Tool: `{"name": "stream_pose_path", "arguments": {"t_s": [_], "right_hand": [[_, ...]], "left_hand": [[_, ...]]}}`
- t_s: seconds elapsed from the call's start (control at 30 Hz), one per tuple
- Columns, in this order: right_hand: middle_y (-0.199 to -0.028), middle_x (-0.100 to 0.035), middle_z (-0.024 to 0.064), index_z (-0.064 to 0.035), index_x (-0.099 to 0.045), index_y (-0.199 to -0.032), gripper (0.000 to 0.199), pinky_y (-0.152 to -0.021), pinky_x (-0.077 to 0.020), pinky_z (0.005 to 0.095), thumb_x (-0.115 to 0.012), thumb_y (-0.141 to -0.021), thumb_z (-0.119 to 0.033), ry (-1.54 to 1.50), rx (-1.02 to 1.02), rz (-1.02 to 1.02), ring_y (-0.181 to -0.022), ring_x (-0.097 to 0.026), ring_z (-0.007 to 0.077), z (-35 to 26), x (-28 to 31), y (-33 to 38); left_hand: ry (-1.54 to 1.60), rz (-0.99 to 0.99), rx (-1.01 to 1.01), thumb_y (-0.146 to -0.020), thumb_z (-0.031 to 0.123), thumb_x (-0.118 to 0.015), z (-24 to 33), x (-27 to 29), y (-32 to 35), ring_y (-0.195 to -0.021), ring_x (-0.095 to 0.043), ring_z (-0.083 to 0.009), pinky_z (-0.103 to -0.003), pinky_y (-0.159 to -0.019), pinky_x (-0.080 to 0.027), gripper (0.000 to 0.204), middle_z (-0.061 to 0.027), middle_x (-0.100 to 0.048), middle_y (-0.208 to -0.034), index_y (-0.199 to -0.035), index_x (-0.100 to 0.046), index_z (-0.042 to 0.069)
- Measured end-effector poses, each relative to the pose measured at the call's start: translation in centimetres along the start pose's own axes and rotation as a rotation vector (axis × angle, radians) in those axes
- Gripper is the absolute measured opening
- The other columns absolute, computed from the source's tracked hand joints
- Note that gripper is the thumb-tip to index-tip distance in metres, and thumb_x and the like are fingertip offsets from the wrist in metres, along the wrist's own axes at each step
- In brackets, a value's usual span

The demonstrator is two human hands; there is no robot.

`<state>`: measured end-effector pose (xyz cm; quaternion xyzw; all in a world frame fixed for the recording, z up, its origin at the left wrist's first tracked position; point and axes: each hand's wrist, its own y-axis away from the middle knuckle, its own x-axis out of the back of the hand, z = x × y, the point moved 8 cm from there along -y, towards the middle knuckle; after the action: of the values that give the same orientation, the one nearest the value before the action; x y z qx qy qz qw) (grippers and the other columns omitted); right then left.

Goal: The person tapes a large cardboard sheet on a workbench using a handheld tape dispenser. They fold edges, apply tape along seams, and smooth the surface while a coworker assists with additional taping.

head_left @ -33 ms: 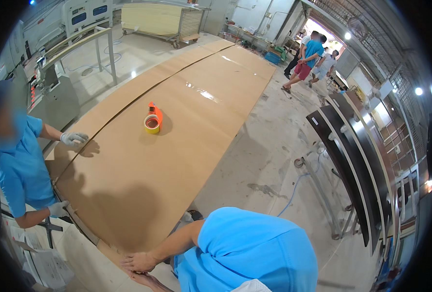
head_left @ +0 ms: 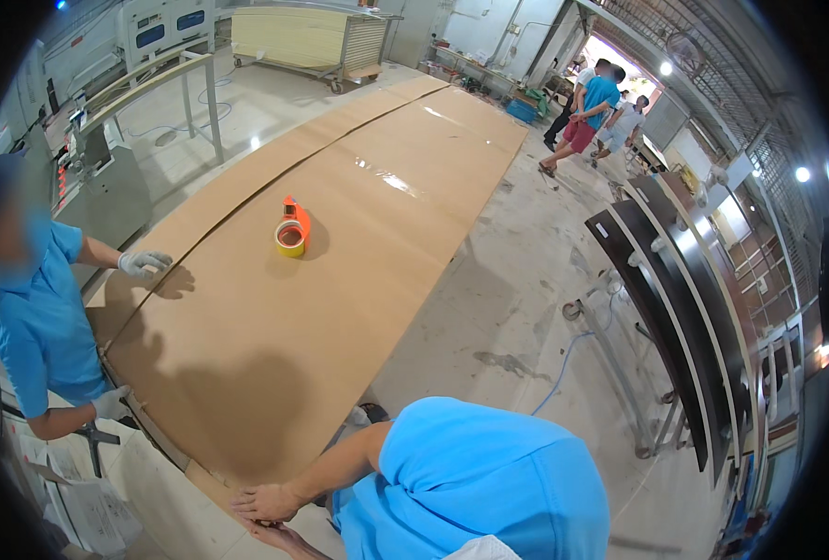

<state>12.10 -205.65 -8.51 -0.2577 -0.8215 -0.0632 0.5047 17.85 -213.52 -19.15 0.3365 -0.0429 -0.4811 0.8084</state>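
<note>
Neither of my hands shows in the head view. A large flat panel covered in brown paper (head_left: 340, 261) lies before me, with a long seam along its left part. An orange tape dispenser with a yellow-edged roll (head_left: 291, 238) rests on it. At the near end, a co-worker in a blue shirt (head_left: 489, 467) bends over, bare hands (head_left: 263, 504) at the near corner of the paper. On the left, another person in blue (head_left: 46, 317) has one gloved hand (head_left: 144, 264) above the paper and the other (head_left: 111, 402) at its edge.
Long dark panels (head_left: 667, 317) lean on a wheeled rack at the right. A blue hose (head_left: 564, 369) runs over the floor. Behind stand a wheeled cart (head_left: 293, 37) and a metal frame (head_left: 153, 89). Several people (head_left: 597, 103) stand at the far right, near a bright doorway.
</note>
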Motion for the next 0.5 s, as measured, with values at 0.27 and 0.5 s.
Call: {"name": "stream_pose_path", "arguments": {"t_s": [0.27,0.5], "right_hand": [[-0.163,-0.035,0.0181,-0.0021,-0.045,-0.148,0.091,-0.124,-0.0203,0.0553,-0.081,-0.069,-0.029,0.035,0.006,-0.03,-0.155,-0.023,0.0338,1.3,0.3,0.5],[-0.162,-0.036,0.0185,-0.0019,-0.049,-0.144,0.079,-0.124,-0.0204,0.0566,-0.078,-0.075,-0.026,-0.097,0.021,-0.011,-0.155,-0.024,0.0329,1.0,1.5,0.9]], "left_hand": [[0.038,-0.06,0.015,-0.104,0.054,-0.047,0.0,0.8,-1.4,-0.134,-0.049,-0.0291,-0.043,-0.105,-0.043,0.069,-0.0152,-0.046,-0.152,-0.156,-0.039,0.01],[0.053,-0.109,0.009,-0.104,0.056,-0.048,1.0,1.4,-2.2,-0.133,-0.051,-0.0284,-0.042,-0.103,-0.044,0.069,-0.0139,-0.048,-0.151,-0.156,-0.039,0.01]]}}
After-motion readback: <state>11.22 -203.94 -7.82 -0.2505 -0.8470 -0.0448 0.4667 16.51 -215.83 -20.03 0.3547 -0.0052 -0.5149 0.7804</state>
